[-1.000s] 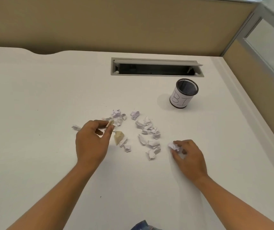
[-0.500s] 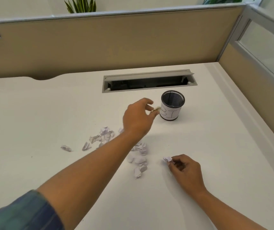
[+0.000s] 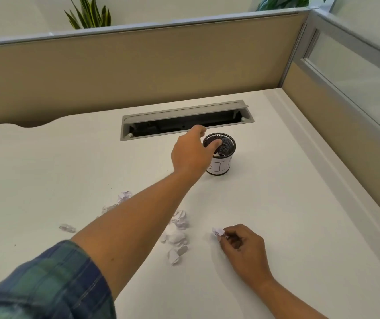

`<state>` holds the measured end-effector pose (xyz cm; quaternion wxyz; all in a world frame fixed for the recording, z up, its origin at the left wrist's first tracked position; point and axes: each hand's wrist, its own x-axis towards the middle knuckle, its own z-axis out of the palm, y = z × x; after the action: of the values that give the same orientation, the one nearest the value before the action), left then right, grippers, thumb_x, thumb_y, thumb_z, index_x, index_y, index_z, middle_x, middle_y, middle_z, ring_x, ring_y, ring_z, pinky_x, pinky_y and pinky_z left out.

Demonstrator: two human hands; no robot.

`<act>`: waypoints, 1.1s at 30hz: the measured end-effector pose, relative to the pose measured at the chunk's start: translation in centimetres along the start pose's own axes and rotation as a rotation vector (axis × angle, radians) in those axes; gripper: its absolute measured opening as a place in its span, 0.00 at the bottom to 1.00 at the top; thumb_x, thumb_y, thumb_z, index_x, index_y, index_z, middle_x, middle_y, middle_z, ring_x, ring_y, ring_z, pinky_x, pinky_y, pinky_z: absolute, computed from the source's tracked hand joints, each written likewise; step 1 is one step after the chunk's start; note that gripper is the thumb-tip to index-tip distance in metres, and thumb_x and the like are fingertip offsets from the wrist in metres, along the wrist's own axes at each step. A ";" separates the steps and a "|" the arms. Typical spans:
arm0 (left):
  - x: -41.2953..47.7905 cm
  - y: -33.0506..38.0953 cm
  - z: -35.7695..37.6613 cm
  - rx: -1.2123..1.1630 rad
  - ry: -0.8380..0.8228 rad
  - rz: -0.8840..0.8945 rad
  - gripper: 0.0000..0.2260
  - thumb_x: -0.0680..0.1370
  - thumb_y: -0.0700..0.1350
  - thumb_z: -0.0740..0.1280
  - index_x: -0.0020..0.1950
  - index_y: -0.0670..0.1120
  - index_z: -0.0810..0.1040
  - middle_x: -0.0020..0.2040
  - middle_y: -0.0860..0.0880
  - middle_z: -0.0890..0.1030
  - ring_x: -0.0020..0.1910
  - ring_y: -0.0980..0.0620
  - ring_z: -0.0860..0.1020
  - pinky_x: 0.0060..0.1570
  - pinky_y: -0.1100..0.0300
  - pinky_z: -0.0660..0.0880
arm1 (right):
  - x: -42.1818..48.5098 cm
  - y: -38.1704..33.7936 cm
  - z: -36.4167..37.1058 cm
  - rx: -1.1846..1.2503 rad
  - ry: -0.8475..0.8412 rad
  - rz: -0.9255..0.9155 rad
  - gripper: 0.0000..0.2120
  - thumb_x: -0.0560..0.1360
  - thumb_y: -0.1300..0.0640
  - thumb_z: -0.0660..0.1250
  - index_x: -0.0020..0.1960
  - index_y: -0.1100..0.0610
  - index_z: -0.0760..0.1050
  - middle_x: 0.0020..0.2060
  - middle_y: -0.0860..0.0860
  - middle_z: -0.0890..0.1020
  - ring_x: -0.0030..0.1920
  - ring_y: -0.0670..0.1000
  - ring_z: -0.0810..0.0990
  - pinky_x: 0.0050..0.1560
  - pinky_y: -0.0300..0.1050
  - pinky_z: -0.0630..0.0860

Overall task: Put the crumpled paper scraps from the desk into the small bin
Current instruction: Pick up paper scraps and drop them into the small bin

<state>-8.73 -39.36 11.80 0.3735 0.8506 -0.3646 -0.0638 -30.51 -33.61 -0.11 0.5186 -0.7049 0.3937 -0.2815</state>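
Note:
The small black mesh bin [image 3: 227,155], wrapped in a white hand-lettered label, stands on the white desk [image 3: 46,171] just in front of the cable slot. My left hand [image 3: 189,155] reaches over its rim, thumb and fingers apart above the opening, and a pale scrap shows inside the bin. My right hand [image 3: 244,247] rests on the desk near me, pinching one crumpled paper scrap [image 3: 217,231]. Several loose scraps [image 3: 176,238] lie between my arms, more scraps [image 3: 124,196] are partly hidden behind my left forearm, and a single scrap [image 3: 67,227] sits further left.
An open grey cable slot [image 3: 184,123] is sunk into the desk behind the bin. Beige partition walls [image 3: 138,72] close off the back and right, with a glass panel [image 3: 357,72] on the right. Plants [image 3: 87,17] stand beyond the partition.
My left hand carried its scrap from the pile up to the bin and has spread over the opening; the scrap is no longer in its fingers. My right hand stayed put, still pinching its scrap.

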 end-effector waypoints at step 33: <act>-18.2 -19.8 -13.5 -0.229 0.204 -0.349 0.11 0.76 0.50 0.70 0.58 0.55 0.77 0.47 0.61 0.82 0.41 0.62 0.79 0.37 0.64 0.73 | 13.4 -10.8 2.3 -0.444 0.044 -0.208 0.04 0.72 0.54 0.71 0.44 0.45 0.80 0.36 0.39 0.81 0.35 0.38 0.80 0.40 0.29 0.73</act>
<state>-5.45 -10.21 4.92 0.4857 0.8548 -0.1629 -0.0822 -18.69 -42.10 9.33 0.3107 -0.8320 0.3822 -0.2554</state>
